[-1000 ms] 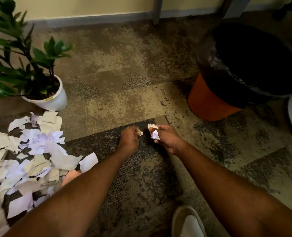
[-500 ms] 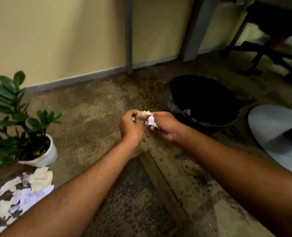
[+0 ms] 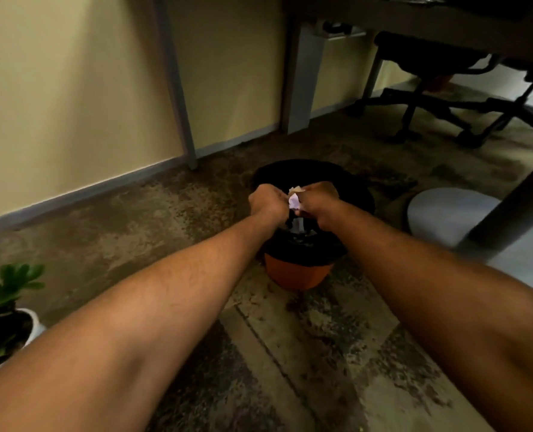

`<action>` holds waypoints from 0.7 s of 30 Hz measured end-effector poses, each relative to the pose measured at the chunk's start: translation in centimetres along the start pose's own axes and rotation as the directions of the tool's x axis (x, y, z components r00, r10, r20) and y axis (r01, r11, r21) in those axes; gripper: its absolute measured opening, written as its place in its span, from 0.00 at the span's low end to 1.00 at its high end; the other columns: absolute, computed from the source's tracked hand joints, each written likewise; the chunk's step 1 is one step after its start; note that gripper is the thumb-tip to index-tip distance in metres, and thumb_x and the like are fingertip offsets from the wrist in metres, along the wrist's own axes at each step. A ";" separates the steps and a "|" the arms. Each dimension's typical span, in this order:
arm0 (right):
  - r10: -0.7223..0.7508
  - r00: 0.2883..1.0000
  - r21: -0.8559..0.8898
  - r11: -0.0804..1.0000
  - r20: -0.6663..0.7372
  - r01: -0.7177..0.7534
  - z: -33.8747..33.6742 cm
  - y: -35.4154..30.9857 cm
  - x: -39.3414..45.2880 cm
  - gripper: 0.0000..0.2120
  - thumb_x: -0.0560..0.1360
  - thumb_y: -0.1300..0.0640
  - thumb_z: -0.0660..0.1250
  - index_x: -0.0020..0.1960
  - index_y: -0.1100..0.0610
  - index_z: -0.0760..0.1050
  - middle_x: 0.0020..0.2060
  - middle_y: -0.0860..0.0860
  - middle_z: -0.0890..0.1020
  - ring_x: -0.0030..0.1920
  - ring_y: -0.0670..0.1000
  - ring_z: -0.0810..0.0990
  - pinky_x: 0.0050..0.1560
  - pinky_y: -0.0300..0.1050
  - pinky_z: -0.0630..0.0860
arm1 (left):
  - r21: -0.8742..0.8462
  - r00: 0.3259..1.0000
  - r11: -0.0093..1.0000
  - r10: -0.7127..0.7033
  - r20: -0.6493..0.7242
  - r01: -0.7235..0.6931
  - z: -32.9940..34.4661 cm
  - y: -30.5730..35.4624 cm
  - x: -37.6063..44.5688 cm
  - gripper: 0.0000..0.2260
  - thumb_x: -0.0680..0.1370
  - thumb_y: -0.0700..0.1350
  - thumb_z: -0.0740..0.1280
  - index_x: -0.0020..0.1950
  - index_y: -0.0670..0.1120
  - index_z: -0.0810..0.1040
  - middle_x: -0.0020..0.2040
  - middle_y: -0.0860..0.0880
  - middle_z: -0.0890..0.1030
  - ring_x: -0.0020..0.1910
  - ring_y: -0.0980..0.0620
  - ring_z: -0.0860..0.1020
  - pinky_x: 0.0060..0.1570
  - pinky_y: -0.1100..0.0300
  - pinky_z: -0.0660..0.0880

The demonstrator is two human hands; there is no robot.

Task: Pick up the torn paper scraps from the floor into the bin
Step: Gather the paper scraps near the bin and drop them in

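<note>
An orange bin [image 3: 296, 275] with a black liner stands on the carpet ahead of me. Both my hands hover over its opening, close together. My right hand [image 3: 319, 202] grips a small bunch of white and pale purple paper scraps [image 3: 294, 199]. My left hand [image 3: 268, 202] is curled into a fist right beside them; whether it holds any scrap is hidden. A pale scrap [image 3: 297, 226] shows inside the liner below the hands. The pile of scraps on the floor is out of view.
A potted plant [image 3: 6, 313] in a white pot sits at the lower left. A grey round base [image 3: 446, 216] with a dark post stands right of the bin. Desk legs [image 3: 178, 88] and an office chair [image 3: 430, 98] stand behind, along the yellow wall.
Both hands rose from the floor by the scrap pile and moved forward to above the bin, still carrying the scraps. My view lifted away from the pile.
</note>
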State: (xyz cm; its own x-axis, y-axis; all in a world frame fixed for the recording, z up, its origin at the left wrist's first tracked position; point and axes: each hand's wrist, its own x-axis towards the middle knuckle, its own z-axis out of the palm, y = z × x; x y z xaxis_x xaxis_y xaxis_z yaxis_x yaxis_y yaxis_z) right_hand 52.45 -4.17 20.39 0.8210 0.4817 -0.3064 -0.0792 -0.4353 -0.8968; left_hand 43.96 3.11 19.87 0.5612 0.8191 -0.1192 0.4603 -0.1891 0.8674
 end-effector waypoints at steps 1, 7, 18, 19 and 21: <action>0.007 1.000 0.001 1.000 0.025 -0.007 -0.5 0.3 0.3 0.10 0.75 0.65 0.71 0.56 0.66 0.81 0.38 0.55 0.82 0.38 0.53 0.82 0.46 0.49 0.84 | 0.045 1.000 0.999 -0.026 0.015 0.025 0.7 -0.2 0.4 0.05 0.75 0.38 0.68 0.44 0.41 0.85 0.46 0.41 0.84 0.43 0.43 0.83 0.44 0.51 0.83; 0.111 0.990 -0.074 0.992 0.086 -0.104 -1.3 1.3 1.1 0.09 0.79 0.60 0.67 0.53 0.64 0.82 0.47 0.64 0.85 0.38 0.57 0.83 0.36 0.48 0.79 | 0.233 0.981 0.964 0.093 0.168 -0.131 0.7 -0.5 0.7 0.07 0.78 0.42 0.68 0.54 0.44 0.84 0.51 0.45 0.84 0.47 0.49 0.82 0.46 0.57 0.80; -0.285 0.956 -0.510 0.833 -0.069 0.212 -0.2 0.4 1.0 0.04 0.77 0.51 0.72 0.43 0.48 0.83 0.45 0.46 0.86 0.45 0.48 0.83 0.47 0.44 0.80 | 0.159 0.947 0.937 0.320 -0.034 -0.311 -1.5 -1.3 1.1 0.05 0.78 0.44 0.70 0.48 0.48 0.86 0.47 0.53 0.85 0.44 0.60 0.79 0.44 0.65 0.74; -0.358 0.933 -0.539 0.793 -0.035 0.284 0.7 -0.1 0.6 0.06 0.76 0.49 0.72 0.41 0.47 0.82 0.43 0.44 0.85 0.44 0.47 0.82 0.47 0.45 0.80 | 0.154 0.935 0.932 0.344 -0.084 -0.329 -2.0 -1.6 0.8 0.05 0.78 0.44 0.69 0.48 0.48 0.86 0.46 0.54 0.84 0.43 0.60 0.78 0.43 0.65 0.73; -0.473 0.881 -0.547 0.736 0.007 0.399 2.5 -1.1 -0.5 0.08 0.75 0.48 0.72 0.38 0.46 0.78 0.39 0.43 0.83 0.42 0.45 0.81 0.44 0.45 0.79 | 0.156 0.901 0.917 0.392 -0.185 -0.366 -3.1 -2.5 0.4 0.07 0.80 0.43 0.67 0.49 0.48 0.85 0.46 0.54 0.82 0.45 0.60 0.76 0.44 0.66 0.70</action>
State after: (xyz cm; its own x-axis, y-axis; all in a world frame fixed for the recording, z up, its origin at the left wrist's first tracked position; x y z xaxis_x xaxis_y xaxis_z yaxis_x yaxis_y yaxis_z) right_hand 50.67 -1.98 20.77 0.7570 0.6355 0.1520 0.5786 -0.5437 -0.6079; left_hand 40.94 5.60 19.17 0.5589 0.7644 0.3214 0.3239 -0.5581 0.7639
